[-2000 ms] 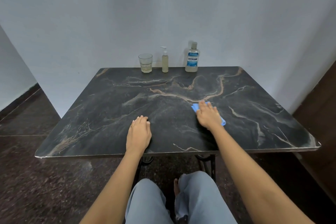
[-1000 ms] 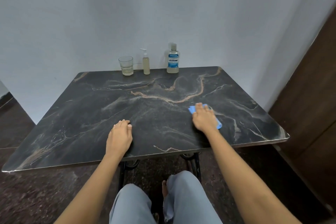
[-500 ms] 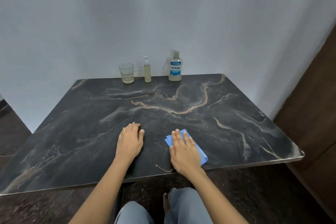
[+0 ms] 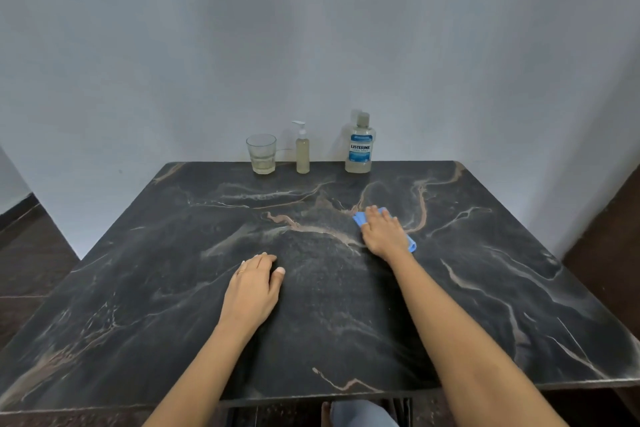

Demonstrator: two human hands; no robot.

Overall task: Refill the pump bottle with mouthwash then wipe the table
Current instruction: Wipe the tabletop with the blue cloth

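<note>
i see my right hand (image 4: 382,233) pressed flat, fingers spread, on the blue cloth (image 4: 360,218) at the middle-right of the dark marble tabletop (image 4: 138,288); no closed grip on it. my left hand (image 4: 252,288) rests palm down, holding nothing, near the centre. at the far edge stand, left to right, a glass (image 4: 261,153), the pump bottle (image 4: 302,149) and the mouthwash bottle (image 4: 360,146), all upright.
</note>
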